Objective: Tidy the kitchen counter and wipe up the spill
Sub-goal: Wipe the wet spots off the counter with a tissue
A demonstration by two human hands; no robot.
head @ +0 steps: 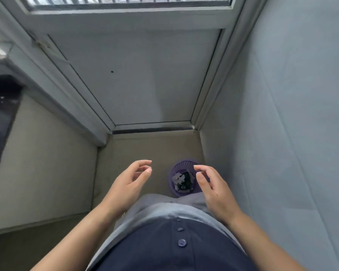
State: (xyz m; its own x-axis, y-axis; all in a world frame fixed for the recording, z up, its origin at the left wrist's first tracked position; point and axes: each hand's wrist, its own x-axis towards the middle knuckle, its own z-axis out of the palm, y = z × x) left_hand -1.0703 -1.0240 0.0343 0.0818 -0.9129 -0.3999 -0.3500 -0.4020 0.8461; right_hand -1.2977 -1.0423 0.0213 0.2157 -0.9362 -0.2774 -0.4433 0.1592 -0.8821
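Navy shirt (160, 251); left hand (126, 185), right hand (213, 187) loose, empty; purple bin (181, 164) on beige floor (145, 147).

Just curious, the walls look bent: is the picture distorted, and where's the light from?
Head view: the wide-angle lens bows the door frame; daylight comes through the barred window at top; the purple basket sits dimmer; the counter at left is blurred.

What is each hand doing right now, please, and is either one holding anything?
Left hand: open, fingers loosely curled, holding nothing.
Right hand: open, fingers loosely curled, holding nothing.
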